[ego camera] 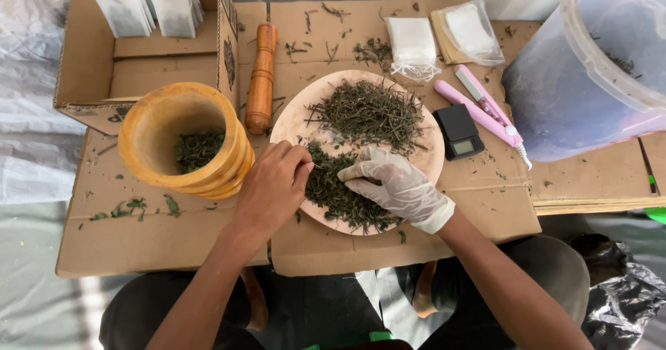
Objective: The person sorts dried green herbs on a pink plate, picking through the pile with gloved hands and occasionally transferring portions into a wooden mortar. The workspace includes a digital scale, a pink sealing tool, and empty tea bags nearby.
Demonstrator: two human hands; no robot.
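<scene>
Both hands on the plate (430,157): my bare left hand (272,187) pinches a stem, my gloved right hand (395,183) rests curled on the near herbs (343,196). Only a little's in the mortar (182,138) at left, so most is still unsorted I'd say.

A plate (423,157) sits in the middle of flattened cardboard (166,242), with dried herbs (368,114) heaped on it. The left hand (274,187) rests on the plate's left edge; the right hand (399,187), in a glove, lies on the herbs at the near side. Left of the plate stands a mortar (184,138) with some herbs inside, and a pestle (261,76) lies between them, further back. Behind the mortar is an open box (90,65) holding small bags (149,3). Right of the plate lies a scale (459,131), then a sealer (482,107), then a large bucket (596,65). More bags (444,38) lie behind the plate.
</scene>
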